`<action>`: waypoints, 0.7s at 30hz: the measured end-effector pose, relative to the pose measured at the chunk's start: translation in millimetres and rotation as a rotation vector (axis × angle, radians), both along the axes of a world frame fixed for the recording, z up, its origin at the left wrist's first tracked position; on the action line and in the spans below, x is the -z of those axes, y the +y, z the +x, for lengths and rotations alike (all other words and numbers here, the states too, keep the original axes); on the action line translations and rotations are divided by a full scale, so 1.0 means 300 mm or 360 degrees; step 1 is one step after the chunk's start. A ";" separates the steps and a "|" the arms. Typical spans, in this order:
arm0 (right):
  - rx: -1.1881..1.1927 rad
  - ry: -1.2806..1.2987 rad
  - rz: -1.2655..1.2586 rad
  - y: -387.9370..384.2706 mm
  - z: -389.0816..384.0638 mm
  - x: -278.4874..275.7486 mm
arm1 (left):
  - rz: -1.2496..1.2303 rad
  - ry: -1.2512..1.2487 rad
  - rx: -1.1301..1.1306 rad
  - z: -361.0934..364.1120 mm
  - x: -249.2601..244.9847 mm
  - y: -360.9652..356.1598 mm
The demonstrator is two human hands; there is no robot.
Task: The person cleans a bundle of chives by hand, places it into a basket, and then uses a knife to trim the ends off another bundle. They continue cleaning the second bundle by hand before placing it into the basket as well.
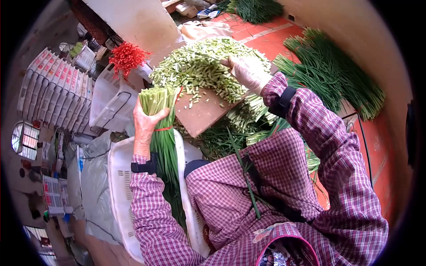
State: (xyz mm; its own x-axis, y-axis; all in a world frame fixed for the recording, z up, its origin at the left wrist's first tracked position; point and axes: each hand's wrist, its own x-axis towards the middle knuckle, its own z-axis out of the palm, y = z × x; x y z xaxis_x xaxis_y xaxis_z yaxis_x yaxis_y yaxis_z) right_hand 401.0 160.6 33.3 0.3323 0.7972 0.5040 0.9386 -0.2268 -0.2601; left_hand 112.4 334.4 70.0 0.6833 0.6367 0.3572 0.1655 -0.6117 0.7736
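Observation:
My left hand [148,124] is wrapped round the pale cut end of a bundle of chives [164,146]. A red band circles the bundle below my thumb, and its green leaves hang down into a white plastic basket [122,186]. In a thin whitish glove, my right hand [248,73] is over a large heap of short cut stalk pieces [195,62]. Its fingers are closed, and what they hold, if anything, cannot be made out. The heap lies on a brown board [204,113], with some pieces scattered near its front corner.
Thick bundles of chives [337,75] lie on the red floor at right, and another pile [255,9] is at the back. A bunch of red ties [128,57] hangs beside white crates [111,97]. Stacked white crates [55,91] stand at left. More stalks lie under the board.

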 end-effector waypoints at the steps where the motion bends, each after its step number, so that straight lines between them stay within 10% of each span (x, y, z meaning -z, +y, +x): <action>1: -0.0045 0.0049 -0.0006 0.042 0.023 0.016 | -0.0021 -0.0078 -0.0030 -0.036 -0.013 0.000; 6: 0.0014 -0.0055 0.0106 0.095 -0.104 -0.046 | 0.0147 -0.0334 -0.0103 -0.151 -0.183 -0.085; 10: -0.1248 0.2884 -0.1131 0.033 -0.308 -0.044 | 0.0786 -0.0395 0.0017 -0.146 -0.348 -0.251; 12: -0.2030 0.3178 -0.1097 -0.010 -0.447 -0.043 | 0.1245 -0.0560 0.0325 -0.110 -0.410 -0.363; 14: -0.2035 0.3103 0.0209 0.007 -0.525 -0.037 | 0.1418 -0.0379 0.0509 -0.139 -0.422 -0.487; 15: -0.2090 0.4713 -0.0107 -0.046 -0.557 -0.078 | 0.1501 -0.0313 0.0529 -0.152 -0.389 -0.535; 16: -0.1298 0.3923 0.0362 -0.050 -0.597 -0.064 | 0.1585 -0.0249 0.0550 -0.178 -0.340 -0.573; 18: -0.2428 0.3956 -0.0435 -0.070 -0.592 -0.187 | 0.1832 0.0072 0.0468 -0.273 -0.253 -0.642; 19: -0.1396 0.3914 -0.0040 -0.078 -0.655 -0.237 | 0.1864 0.0190 0.0423 -0.335 -0.209 -0.643; 21: -0.1197 0.3635 0.0111 -0.092 -0.666 -0.220 | 0.1562 0.0409 0.0263 -0.463 -0.204 -0.626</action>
State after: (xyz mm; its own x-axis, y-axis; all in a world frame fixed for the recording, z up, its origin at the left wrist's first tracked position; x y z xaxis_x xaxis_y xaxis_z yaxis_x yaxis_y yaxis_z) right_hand 201.3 133.0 99.2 -0.0456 0.9967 -0.0667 -0.8275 -0.0751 -0.5565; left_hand -26.4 146.7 131.2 0.8652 0.0340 0.5002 0.1120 -0.9856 -0.1268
